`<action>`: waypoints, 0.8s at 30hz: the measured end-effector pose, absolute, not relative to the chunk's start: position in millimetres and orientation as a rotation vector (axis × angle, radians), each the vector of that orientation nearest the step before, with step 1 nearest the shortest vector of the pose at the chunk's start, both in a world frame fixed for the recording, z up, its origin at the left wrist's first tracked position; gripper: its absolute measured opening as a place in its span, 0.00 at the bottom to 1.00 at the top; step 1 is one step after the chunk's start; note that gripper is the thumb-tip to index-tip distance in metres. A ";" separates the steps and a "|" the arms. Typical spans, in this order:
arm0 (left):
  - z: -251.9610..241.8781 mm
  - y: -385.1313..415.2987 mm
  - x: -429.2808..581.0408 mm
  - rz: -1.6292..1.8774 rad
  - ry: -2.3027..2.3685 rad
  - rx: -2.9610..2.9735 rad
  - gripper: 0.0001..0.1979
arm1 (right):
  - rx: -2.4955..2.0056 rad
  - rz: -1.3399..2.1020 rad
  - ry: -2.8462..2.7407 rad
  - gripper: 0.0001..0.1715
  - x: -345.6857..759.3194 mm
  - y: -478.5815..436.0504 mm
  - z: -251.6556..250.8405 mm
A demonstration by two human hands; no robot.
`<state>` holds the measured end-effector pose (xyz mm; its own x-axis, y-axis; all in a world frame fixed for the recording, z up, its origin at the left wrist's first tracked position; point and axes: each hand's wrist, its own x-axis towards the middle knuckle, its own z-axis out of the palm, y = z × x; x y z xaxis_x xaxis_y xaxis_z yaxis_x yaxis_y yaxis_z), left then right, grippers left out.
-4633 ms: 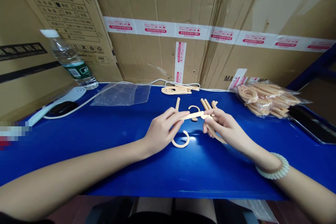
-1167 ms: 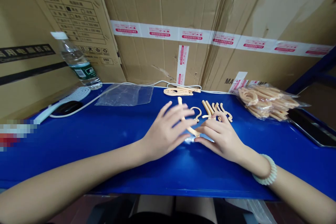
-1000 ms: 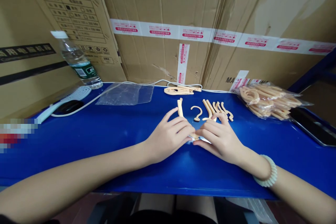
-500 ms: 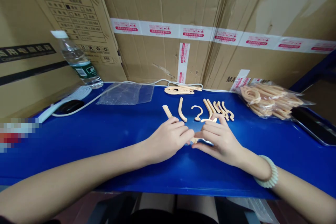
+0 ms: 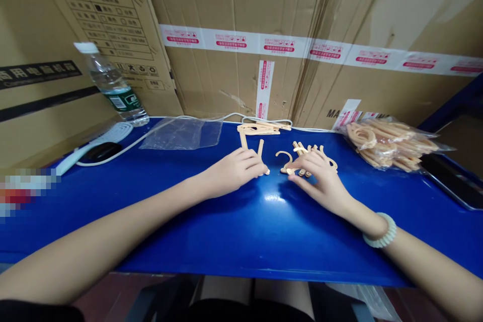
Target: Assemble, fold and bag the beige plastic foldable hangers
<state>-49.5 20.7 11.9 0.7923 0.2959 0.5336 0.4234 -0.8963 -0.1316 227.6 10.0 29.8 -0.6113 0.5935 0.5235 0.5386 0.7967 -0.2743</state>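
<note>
My left hand [image 5: 236, 173] is closed around a beige plastic hanger arm [image 5: 243, 137], whose end sticks up past the fingers. Just beyond the fingertips, a second hanger arm [image 5: 260, 147] lies on the blue table, partly covered. Between the thumb and fingers of my right hand [image 5: 320, 178] is a beige hanger hook [image 5: 290, 171], mostly covered by the fingers. A loose hanger hook [image 5: 284, 155] lies to the left of that hand. Behind it are more hanger arms [image 5: 297, 146] and several small hooks [image 5: 333, 163], partly hidden.
Folded hangers [image 5: 260, 129] lie at the back beside a white cable. A bag of beige parts [image 5: 385, 143] and a phone [image 5: 453, 181] are on the right. At left are a flat plastic bag [image 5: 181, 134], a water bottle [image 5: 116, 90] and a brush [image 5: 113, 133]. Cardboard [image 5: 234, 80] walls the back.
My hands have moved apart and away from me, toward the loose parts. The left carries the hanger arm up and left; the right brings its hook beside the loose hook.
</note>
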 end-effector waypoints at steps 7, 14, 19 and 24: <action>4.0 30.8 -50.6 -0.598 -0.797 -2.828 0.13 | -0.928 -0.098 -2.462 0.08 223.6 24.6 19.5; 4.0 24.0 -46.3 -0.756 -0.828 -2.896 0.10 | -0.888 -0.062 -2.507 0.12 225.2 35.9 23.5; 3.5 18.9 -45.5 -0.797 -0.789 -2.873 0.11 | -0.939 0.035 -2.481 0.19 280.6 55.7 55.9; -2.1 18.5 -44.0 -0.819 -0.766 -2.916 0.11 | -1.223 0.161 -2.659 0.28 338.3 72.5 65.2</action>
